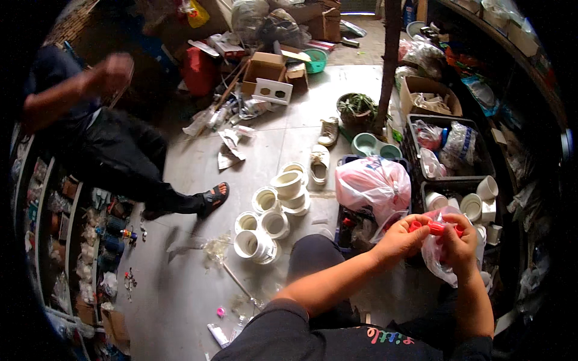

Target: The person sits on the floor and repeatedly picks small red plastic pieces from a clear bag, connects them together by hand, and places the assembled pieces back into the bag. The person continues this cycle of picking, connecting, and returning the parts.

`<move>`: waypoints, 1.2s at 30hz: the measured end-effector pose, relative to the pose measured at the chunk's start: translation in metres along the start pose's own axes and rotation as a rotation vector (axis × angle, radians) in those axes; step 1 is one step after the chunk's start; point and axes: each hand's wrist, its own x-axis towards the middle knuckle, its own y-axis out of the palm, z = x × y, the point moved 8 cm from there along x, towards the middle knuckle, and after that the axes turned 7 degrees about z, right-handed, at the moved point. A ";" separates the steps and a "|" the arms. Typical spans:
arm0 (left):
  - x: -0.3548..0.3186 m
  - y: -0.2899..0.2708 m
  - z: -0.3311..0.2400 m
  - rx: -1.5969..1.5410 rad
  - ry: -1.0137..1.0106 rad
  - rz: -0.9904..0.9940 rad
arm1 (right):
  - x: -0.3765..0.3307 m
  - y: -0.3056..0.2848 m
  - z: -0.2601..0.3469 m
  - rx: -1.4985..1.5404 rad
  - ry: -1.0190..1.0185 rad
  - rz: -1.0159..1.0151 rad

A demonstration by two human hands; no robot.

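Over the crates on the right, my two hands are close together. My left hand (398,239) pinches a small red plastic piece (436,228), and the fingers of my right hand (460,248) are closed on it too. More red shows beside the fingers of both hands, too small to name. A clear plastic bag (438,269) hangs under and around my right hand; what grips it is hidden. Just beyond my left hand sits a tied pinkish-white bag (373,188) on a dark crate.
White pipe fittings (274,224) stand grouped on the tiled floor. Black crates (451,147) hold bags and more white fittings. Farther off are shoes (319,163), a potted plant (356,109) and cardboard boxes (264,71). A person (114,138) walks at left beside shelves (78,240).
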 end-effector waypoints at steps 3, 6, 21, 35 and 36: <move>0.000 -0.004 0.001 -0.024 0.045 -0.033 | 0.001 0.007 0.009 -0.083 -0.156 0.093; -0.004 -0.002 -0.003 -0.005 -0.007 -0.012 | -0.012 0.026 0.049 -0.474 -0.579 0.057; 0.006 0.004 0.017 -0.211 -0.095 -0.096 | -0.023 0.006 0.066 -0.730 -0.644 0.061; 0.005 0.031 0.018 -0.100 -0.133 -0.024 | -0.039 -0.013 0.056 -0.789 -0.368 -0.071; 0.004 0.025 0.021 -0.079 -0.136 -0.017 | -0.038 -0.014 0.054 -0.762 -0.301 -0.072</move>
